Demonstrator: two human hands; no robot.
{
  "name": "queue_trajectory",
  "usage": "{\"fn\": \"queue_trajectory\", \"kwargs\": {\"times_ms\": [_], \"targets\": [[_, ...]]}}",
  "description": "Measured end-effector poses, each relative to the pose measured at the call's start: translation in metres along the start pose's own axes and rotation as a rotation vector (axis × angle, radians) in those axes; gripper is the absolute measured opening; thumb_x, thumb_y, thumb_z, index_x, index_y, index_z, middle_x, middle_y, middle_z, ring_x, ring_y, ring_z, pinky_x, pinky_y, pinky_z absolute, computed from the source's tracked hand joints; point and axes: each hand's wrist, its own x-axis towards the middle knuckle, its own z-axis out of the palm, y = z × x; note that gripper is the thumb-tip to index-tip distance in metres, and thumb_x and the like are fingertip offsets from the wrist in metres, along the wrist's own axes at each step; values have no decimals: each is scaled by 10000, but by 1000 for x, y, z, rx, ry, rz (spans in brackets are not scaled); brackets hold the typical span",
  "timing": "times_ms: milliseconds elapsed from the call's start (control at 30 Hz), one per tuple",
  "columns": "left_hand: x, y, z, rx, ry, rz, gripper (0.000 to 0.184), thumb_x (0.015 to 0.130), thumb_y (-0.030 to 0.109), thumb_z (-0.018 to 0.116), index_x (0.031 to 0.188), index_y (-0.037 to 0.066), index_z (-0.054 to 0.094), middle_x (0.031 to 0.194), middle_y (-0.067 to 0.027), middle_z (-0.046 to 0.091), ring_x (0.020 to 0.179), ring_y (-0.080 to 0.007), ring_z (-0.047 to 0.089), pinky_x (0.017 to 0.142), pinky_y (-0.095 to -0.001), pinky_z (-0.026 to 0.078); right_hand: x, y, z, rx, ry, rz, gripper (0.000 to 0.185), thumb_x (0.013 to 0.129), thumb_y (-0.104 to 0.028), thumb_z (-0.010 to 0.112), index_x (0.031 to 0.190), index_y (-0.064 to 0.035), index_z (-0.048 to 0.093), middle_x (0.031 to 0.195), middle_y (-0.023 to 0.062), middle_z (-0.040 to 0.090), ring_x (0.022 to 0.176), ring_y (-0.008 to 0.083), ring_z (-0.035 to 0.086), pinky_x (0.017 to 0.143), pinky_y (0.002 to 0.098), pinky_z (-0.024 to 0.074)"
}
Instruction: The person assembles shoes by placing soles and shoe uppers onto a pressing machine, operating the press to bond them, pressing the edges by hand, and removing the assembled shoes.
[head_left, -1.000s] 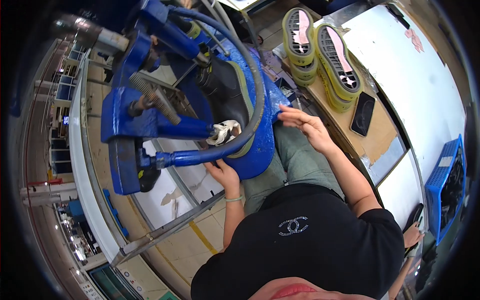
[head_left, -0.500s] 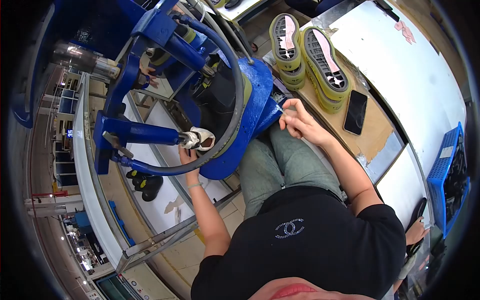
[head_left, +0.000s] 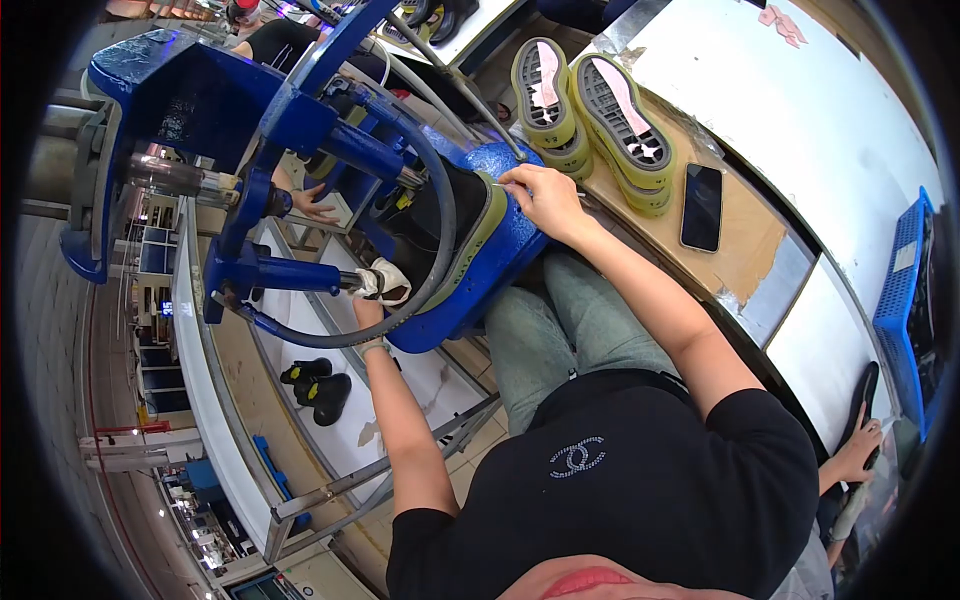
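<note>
The left hand point(head_left: 369, 313) is partly hidden behind the curved hose point(head_left: 447, 212) and white wrapping point(head_left: 393, 287), the black shoe point(head_left: 467, 203) is partly masked, its olive sole point(head_left: 480, 240) bears lettering too small to read, and dark vignetting cuts off the blue basket point(head_left: 903, 285).

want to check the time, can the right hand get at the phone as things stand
Probably yes: the phone lies uncovered on the cardboard. The stacked soles sit beside it, but the right hand could likely come round their near end.

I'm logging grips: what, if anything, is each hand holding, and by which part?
Cannot tell for either: right hand has fingertips at the olive sole of the black shoe; left hand has fingers hidden.
</note>
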Motion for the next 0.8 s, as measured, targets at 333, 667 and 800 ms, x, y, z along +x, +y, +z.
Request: {"fn": "queue_trajectory", "kwargs": {"times_ms": [333,667,800], "targets": [[-5,-2,0,110,37,-122,314,772,-92,452,1016,-78,648,970,-131,684,923,-219,636,842,-332,473,21,-5,11,-199,-43,-84,131,789,-143,614,862,-119,720,835,48,657,794,275,647,683,398,516],[-2,-37,-6,39,-66,-101,278,796,-7,432,979,-65,634,823,-77,626,721,-164,546,679,-334,452,6,-13,13,-221,14,-180,119,775,-129,596,806,-107,709,776,53,621,747,267,638,644,399,508],[-20,-7,-3,-161,-5,-437,189,890,49,465,1003,-19,601,868,-28,587,715,-80,452,638,-237,386,-4,-15,27,-295,122,-194,103,764,-130,646,843,-110,711,750,45,588,719,247,621,620,377,500]]}}
